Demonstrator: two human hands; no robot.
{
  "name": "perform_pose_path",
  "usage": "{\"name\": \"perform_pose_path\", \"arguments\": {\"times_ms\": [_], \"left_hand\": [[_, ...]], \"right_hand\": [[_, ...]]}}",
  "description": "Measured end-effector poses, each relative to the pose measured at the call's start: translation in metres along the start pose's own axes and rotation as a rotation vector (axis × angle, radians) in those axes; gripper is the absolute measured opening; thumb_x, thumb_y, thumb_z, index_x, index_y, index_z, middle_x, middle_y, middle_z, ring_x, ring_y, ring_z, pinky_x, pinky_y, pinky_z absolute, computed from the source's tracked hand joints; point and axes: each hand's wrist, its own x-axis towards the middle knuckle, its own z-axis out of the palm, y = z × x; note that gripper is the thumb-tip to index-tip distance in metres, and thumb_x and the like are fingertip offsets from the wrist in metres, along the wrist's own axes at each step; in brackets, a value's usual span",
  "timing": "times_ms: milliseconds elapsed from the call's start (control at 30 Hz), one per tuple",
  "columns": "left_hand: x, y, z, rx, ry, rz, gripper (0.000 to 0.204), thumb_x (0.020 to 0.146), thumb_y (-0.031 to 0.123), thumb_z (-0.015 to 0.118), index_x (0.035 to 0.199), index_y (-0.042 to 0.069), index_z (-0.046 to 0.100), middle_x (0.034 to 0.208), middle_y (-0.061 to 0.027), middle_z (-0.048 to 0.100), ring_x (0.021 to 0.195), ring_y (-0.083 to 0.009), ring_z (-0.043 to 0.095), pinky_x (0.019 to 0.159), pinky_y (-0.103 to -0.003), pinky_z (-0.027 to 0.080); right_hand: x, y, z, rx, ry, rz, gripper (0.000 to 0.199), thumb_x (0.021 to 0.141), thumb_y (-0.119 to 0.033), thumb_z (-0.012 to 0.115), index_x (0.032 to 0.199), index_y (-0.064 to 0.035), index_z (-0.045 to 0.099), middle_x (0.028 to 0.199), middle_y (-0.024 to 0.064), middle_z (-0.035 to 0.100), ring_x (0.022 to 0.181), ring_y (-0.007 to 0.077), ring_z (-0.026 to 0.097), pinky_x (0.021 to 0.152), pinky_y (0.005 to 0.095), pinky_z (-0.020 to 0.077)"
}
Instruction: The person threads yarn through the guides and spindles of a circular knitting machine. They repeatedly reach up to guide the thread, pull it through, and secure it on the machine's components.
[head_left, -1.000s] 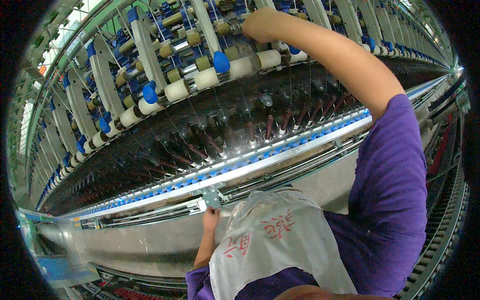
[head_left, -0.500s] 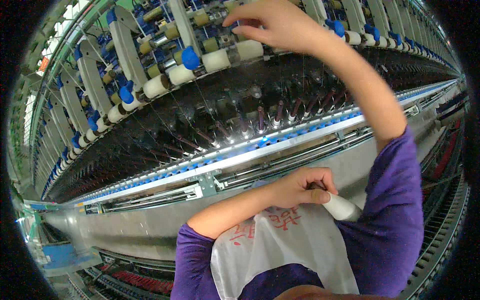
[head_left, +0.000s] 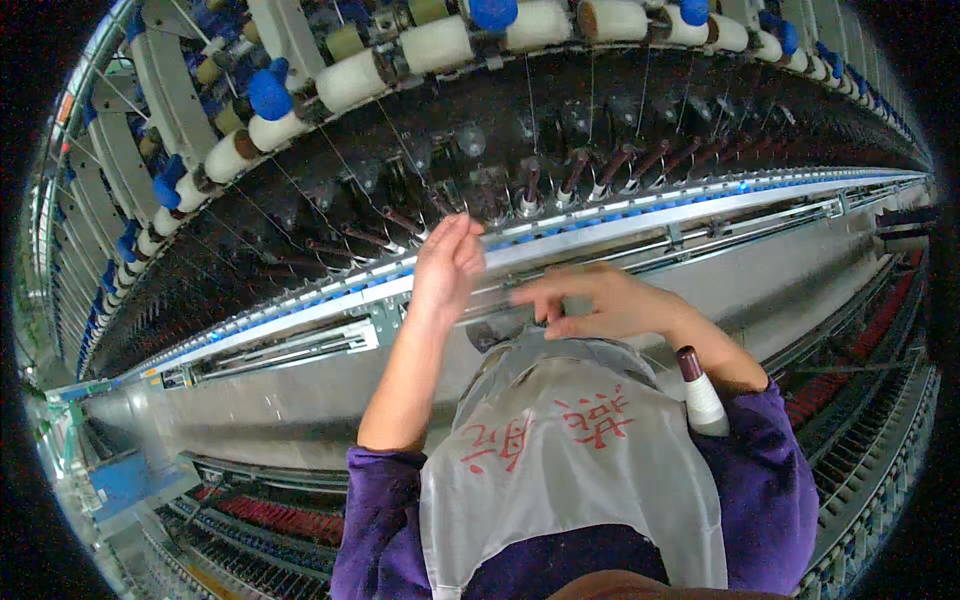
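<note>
While my left hand (head_left: 452,250) is pinching narrowly, contents unclear, I'm watching spindles (head_left: 532,180) just beyond, right hand (head_left: 600,303) gaping alongside.

The view comes from the left one of two wide cameras worn on the head. It looks down and out to the front. The grey apron (head_left: 580,440) is very close, at the bottom. The left hand (head_left: 452,248) and the right hand (head_left: 600,305) are a bit farther out. Past them is the long spinning machine (head_left: 531,182), its white rollers (head_left: 437,44) cut off at the top. The round lens bends its long lines.
</note>
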Motion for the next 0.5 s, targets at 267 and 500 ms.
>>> {"name": "perform_pose_path", "arguments": {"times_ms": [267,500], "left_hand": [[-0.012,-0.043,-0.067,0.317,-0.164,-0.061,0.008,0.085,0.009,0.059,0.091,0.004,0.06,0.068,0.0064,0.05,0.058,-0.0033,0.038,0.055,-0.018,0.031],[0.015,-0.094,-0.096,1.057,0.189,0.117,0.01,0.083,0.015,0.061,0.086,0.005,0.063,0.059,0.0038,0.048,0.056,-0.0041,0.041,0.052,-0.022,0.034]], "right_hand": [[-0.023,0.078,-0.074,0.591,0.583,0.14,0.022,0.092,-0.025,0.051,0.09,-0.0042,0.059,0.072,0.0005,0.056,0.069,0.0099,0.053,0.07,0.0251,0.0438],[-0.037,0.142,-0.1,0.752,0.804,0.397,0.026,0.093,-0.029,0.048,0.092,-0.0061,0.06,0.07,-0.0042,0.054,0.067,0.0072,0.052,0.069,0.0238,0.0441]]}}
